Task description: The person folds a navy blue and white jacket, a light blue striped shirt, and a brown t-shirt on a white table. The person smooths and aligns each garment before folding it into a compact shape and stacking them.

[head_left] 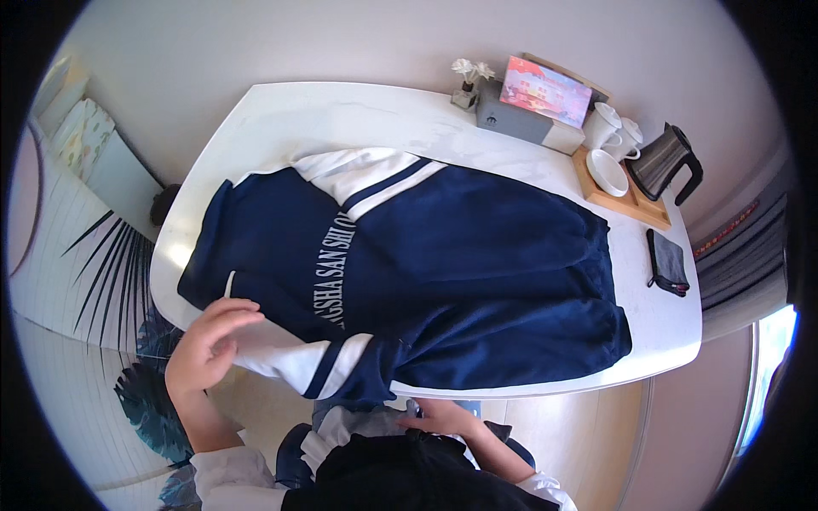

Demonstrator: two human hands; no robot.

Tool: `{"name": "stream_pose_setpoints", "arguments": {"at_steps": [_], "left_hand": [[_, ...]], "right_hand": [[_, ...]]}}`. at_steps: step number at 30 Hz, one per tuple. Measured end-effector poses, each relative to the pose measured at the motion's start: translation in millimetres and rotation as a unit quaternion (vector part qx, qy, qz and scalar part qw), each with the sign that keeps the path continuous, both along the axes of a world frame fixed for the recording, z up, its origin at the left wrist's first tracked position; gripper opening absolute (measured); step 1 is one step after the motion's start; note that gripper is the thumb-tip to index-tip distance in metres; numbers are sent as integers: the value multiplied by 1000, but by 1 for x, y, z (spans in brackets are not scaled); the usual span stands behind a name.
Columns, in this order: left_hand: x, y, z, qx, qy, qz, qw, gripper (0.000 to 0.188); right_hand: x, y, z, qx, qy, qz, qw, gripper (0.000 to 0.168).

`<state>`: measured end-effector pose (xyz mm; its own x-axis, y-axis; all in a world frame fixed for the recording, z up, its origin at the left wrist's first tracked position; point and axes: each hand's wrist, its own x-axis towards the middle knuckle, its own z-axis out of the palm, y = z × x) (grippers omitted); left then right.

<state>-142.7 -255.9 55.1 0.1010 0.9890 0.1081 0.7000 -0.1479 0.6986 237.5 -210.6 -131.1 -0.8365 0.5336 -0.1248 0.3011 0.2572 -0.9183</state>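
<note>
A navy knit top [383,268] with white shoulder panels, striped sleeves and white lettering across the chest is spread over a white table [358,115]. Both sleeves stretch to the right, and some creases run along the nearer one. Over the white panel at the near left edge hovers my left hand [211,345], slightly blurred, its thumb apart from curved fingers and nothing visible in it. My right hand [441,418] is low at my lap, just below the near table edge, beside pale grey cloth [364,425]. Its fingertips are partly hidden, so its grip is unclear.
At the back right stand a flower diffuser [466,92], a grey box [511,118] bearing a pink picture card [543,91], and a wooden tray [639,207] with white cups [602,124] and a kettle [661,163]. A dark zip pouch [666,262] lies near the right edge.
</note>
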Motion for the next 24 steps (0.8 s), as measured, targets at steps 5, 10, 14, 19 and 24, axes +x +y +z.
{"name": "stream_pose_setpoints", "arguments": {"at_steps": [5, 10, 14, 19, 24], "left_hand": [[-4, -16, -22, 24, 43, -49, 998, 53], [-3, -16, -32, 16, 42, -29, 999, 52], [-21, -9, -21, -32, 25, -105, 994, 57], [-24, -3, -19, -1, 68, -145, 987, 73], [-30, 3, -35, 59, 75, -23, 995, 45]], "right_hand": [[-50, -9, -40, 54, -127, 30, 990, 55], [-27, -11, -51, 64, -43, 178, 981, 28], [-27, -4, 79, -33, 150, 185, 971, 27], [19, 23, 137, -279, 368, -13, 887, 43], [-23, 103, 197, -363, 507, -56, 780, 66]]}}
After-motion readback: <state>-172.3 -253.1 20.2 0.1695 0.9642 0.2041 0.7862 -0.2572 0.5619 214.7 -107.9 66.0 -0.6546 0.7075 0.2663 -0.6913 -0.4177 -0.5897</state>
